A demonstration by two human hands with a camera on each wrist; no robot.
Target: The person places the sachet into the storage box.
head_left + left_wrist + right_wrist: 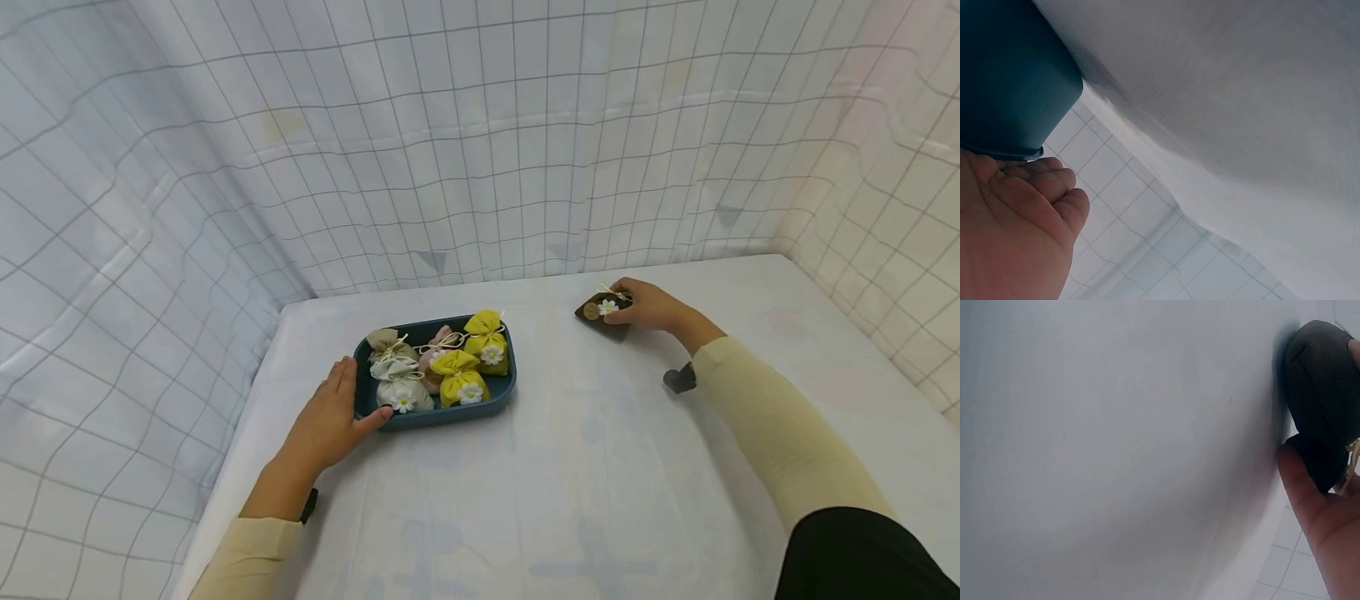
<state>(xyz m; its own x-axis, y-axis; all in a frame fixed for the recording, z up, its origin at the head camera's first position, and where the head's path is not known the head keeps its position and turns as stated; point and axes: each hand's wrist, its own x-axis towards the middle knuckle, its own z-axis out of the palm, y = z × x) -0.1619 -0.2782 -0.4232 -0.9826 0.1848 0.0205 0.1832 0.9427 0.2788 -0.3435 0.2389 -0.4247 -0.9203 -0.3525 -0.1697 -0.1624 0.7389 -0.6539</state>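
Note:
At the left end of a dark blue tray (442, 417), my left hand (322, 417) rests along the rim, fingers fairly straight and thumb across the front corner. In the left wrist view its palm (1016, 231) shows beside the tray's outer wall (1016, 81). My right hand (651, 307) pinches a dark brown drawstring sachet (592, 310) with a white flower and a round tag, low over the table at the back right. Close up in the right wrist view, this sachet (1322, 381) is plump, with thumb and fingers at its gathered neck.
Inside the tray lie two yellow sachets (459, 379), a white one (405, 387), a beige one (386, 342) and a pink one (437, 346). A white cloth covers the table (555, 492). Grid-patterned curtains (480, 167) enclose its back and sides.

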